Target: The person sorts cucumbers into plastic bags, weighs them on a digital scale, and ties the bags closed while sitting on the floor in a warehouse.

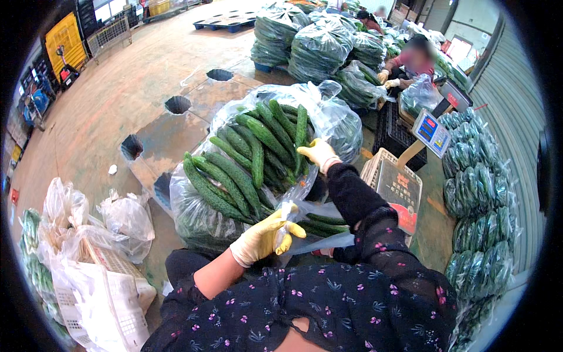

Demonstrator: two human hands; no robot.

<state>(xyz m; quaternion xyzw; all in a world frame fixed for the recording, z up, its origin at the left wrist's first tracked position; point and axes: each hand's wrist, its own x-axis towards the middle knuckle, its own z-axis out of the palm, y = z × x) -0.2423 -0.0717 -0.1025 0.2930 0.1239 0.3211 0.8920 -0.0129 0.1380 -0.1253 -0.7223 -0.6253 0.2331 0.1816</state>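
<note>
Many green cucumbers (264,136) lie in a large open clear plastic bag (193,224) before me. My left hand (268,233), in a yellow-palmed glove, grips the gathered mouth of a small clear plastic bag (338,244) below the pile. Some cucumbers (323,225) lie inside that small bag. At the right side of the pile, my right hand (319,154), in a like glove, has its thumb and fingers on an upright cucumber (301,132). Part of the small bag is hidden by my left hand and right sleeve.
A digital scale (398,189) stands on a crate at right, with rows of bagged cucumbers (475,189) beyond. A white crate with plastic bags (101,286) is at lower left. Large full bags (321,48) stand behind; a co-worker (413,61) handles a bag. The floor (176,110) has dark holes.
</note>
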